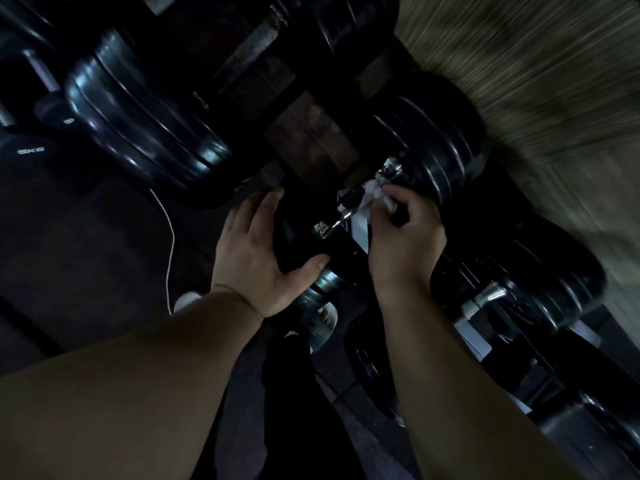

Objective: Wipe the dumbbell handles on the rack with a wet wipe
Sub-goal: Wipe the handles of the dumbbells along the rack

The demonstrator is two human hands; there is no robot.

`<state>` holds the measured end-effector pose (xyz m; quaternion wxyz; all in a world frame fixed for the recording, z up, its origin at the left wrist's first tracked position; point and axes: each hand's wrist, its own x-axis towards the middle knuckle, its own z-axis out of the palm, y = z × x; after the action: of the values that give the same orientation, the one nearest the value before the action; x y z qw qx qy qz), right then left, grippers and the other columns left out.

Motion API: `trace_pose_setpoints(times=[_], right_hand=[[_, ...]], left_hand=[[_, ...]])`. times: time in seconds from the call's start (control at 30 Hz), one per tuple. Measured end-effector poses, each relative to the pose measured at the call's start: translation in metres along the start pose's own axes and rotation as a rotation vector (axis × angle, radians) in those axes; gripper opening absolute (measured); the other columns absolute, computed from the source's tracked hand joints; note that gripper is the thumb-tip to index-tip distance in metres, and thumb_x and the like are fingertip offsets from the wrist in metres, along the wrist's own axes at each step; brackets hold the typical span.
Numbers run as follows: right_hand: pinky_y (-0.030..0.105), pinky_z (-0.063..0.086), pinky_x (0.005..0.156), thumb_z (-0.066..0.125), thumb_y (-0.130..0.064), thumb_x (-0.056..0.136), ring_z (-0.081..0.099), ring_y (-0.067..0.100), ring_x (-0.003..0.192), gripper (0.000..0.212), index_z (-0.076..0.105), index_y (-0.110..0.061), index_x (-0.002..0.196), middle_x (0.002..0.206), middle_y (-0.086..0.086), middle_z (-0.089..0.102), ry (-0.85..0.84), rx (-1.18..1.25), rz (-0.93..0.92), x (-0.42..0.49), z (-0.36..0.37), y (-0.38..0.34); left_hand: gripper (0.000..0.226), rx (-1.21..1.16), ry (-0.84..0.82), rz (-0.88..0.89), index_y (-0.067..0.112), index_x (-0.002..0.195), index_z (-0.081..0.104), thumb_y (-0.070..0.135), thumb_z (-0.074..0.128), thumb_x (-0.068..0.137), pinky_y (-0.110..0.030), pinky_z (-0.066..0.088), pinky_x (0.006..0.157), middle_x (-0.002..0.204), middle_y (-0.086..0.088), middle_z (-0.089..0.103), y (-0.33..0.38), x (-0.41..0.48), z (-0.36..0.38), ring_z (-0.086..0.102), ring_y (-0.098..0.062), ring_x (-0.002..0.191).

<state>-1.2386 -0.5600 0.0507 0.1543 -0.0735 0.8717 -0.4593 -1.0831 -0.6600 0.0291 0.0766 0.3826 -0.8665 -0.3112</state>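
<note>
Looking down through dim, blurred light, a person leans over a black dumbbell that lies on the rack. Its chrome handle runs diagonally between two thick plate heads. The right hand has its fingers curled, pinching a crumpled white wet wipe against the handle's far end, close to the far head. The left hand lies flat with straight fingers and a spread thumb over the near head, steadying it without gripping. The dumbbell looks heavy and rigid, so it probably stays put while rubbed and does not need lifting. The chrome appears worn and patchy, likely slick once damp, so bracing the head seems wiser than holding the bar. The wipe is soft, thin and limp; it probably works best wrapped round the bar and held firmly in the fingertips. A second dumbbell handle waits just beside, to the right.
</note>
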Motion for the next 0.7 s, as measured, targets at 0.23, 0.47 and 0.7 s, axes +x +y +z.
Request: trace_pose_setpoints(times=[0.23, 0.47, 0.7], right_hand=[[0.0, 0.047, 0.078, 0.067, 0.002, 0.091, 0.057, -0.022, 0.096, 0.024, 0.073, -0.005, 0.114, 0.122, 0.0, 0.052, -0.065, -0.087, -0.146, -0.014, 0.017, -0.006], [-0.001, 0.044, 0.082, 0.066, -0.008, 0.094, 0.06, -0.004, 0.092, 0.025, 0.075, -0.017, 0.115, 0.124, 0.001, 0.053, -0.15, -0.337, -0.225, -0.006, 0.013, -0.01], [0.01, 0.047, 0.085, 0.069, -0.014, 0.093, 0.057, 0.005, 0.1, 0.027, 0.073, -0.017, 0.12, 0.125, -0.001, 0.049, -0.209, -0.467, -0.18, -0.016, 0.024, -0.017]], left_hand=[[0.102, 0.003, -0.004, 0.014, -0.002, 0.145, 0.05, 0.076, 0.056, 0.079, -0.048, 0.047, 0.102, 0.137, -0.022, 0.058, -0.001, 0.002, 0.0, 0.053, -0.037, 0.124], [0.1, -0.105, 0.025, 0.026, -0.004, 0.14, 0.056, 0.071, 0.065, 0.076, -0.049, 0.05, 0.103, 0.135, -0.023, 0.058, -0.002, 0.005, -0.003, 0.055, -0.038, 0.125], [0.11, -0.147, -0.114, -0.047, 0.005, 0.15, 0.048, 0.081, 0.059, 0.072, -0.055, 0.044, 0.112, 0.145, -0.02, 0.051, 0.0, 0.007, -0.013, 0.048, -0.037, 0.135]])
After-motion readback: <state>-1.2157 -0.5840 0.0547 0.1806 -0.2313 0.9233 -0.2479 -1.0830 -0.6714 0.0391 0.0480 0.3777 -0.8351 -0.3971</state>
